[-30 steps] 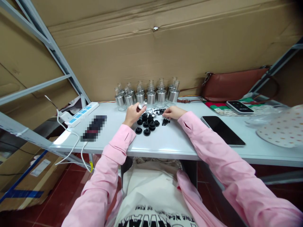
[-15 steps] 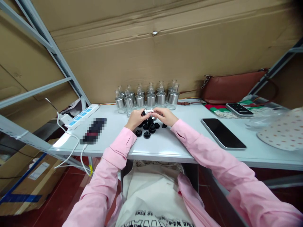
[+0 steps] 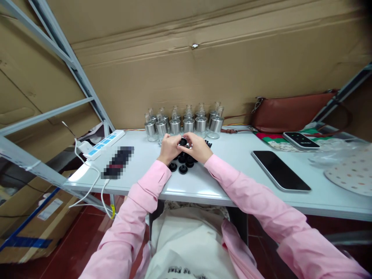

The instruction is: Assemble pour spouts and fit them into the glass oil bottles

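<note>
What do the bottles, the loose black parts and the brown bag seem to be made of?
Bottles: probably clear glass, judging by the see-through necks and bases; their silvery sleeves look like shiny metal, with bright vertical streaks.
Black parts: perhaps plastic or rubber, dark with slight glints; too small to settle.
Brown bag: leather or imitation leather, from its smooth, softly sheened surface.

The tabletop (image 3: 238, 145) is being lit brightly, glare being thrown off its front edge. A shadow is being cast on the cardboard (image 3: 174, 73) beside the brown bag (image 3: 290, 112). The view's upper-right corner is being darkened; the black parts (image 3: 183, 169) are being softened.
</note>
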The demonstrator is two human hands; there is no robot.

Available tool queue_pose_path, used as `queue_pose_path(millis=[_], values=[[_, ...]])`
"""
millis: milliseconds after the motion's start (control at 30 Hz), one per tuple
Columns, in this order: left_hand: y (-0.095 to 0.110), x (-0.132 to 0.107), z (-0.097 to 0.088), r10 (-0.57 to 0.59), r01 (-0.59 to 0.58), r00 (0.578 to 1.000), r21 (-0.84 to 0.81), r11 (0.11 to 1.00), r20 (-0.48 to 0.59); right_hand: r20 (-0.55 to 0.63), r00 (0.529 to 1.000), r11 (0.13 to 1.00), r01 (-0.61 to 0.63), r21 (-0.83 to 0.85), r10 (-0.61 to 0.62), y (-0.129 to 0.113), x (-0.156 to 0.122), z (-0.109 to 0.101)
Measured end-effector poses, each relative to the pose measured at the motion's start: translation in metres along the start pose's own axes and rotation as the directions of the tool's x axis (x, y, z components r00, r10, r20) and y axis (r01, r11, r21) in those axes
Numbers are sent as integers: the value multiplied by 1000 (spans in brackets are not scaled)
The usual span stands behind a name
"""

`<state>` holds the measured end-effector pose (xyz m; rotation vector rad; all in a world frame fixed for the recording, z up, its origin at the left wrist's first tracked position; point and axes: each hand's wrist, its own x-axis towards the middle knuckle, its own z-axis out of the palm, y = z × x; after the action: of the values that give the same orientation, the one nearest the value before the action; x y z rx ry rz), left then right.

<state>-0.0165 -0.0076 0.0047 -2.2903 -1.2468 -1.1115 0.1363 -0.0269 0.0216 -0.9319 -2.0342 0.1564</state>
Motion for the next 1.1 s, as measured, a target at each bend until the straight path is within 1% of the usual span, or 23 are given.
queue_pose_path(millis=[67,133,200,267,333,400,467,533,600,667,700,767,833,900,1000,1100], values=[[1,0,0,28,-28,999,-13,1000,-37,-23,999,999,-32,-19,31,-2,3,1],[3,0,0,20,-23,996,-36,999,-89,-44,997,998,-62,-7,62,-2,5,-1],[5,1,-2,23,-29,993,-49,998,-115,-61,993,995,-101,-13,100,-2,6,-5],[6,1,-4,70,-74,993,-34,997,-99,-70,986,984,-157,-81,152,-1,7,-10],[6,2,-6,130,-130,990,-7,991,-61,-87,975,959,-217,-183,204,-2,7,-13],[7,3,-7,164,-164,985,6,986,-50,-102,967,942,-249,-225,232,-2,7,-16],[8,3,-8,173,-173,983,5,985,-61,-95,964,955,-259,-147,247,-1,6,-18],[9,4,-9,165,-165,983,-2,986,-81,-74,959,961,-276,-4,275,1,6,-19],[9,5,-10,162,-163,982,-3,987,-100,-45,942,938,-324,124,332,3,7,-18],[8,5,-11,184,-184,977,12,983,-112,26,914,882,-399,250,406,7,8,-16],[8,5,-12,200,-198,974,26,980,-110,86,895,837,-440,324,437,8,9,-15],[7,5,-12,223,-219,971,57,974,-91,222,855,717,-514,470,468,11,9,-13],[6,5,-13,237,-232,970,81,969,-60,309,823,601,-562,569,477,12,9,-12],[6,5,-14,252,-247,967,97,964,-40,343,802,525,-585,618,490,11,9,-13],[6,6,-15,259,-252,965,116,961,-46,382,761,438,-626,645,525,6,9,-16],[6,6,-15,262,-254,964,122,960,-56,417,721,374,-662,650,553,1,10,-20]])
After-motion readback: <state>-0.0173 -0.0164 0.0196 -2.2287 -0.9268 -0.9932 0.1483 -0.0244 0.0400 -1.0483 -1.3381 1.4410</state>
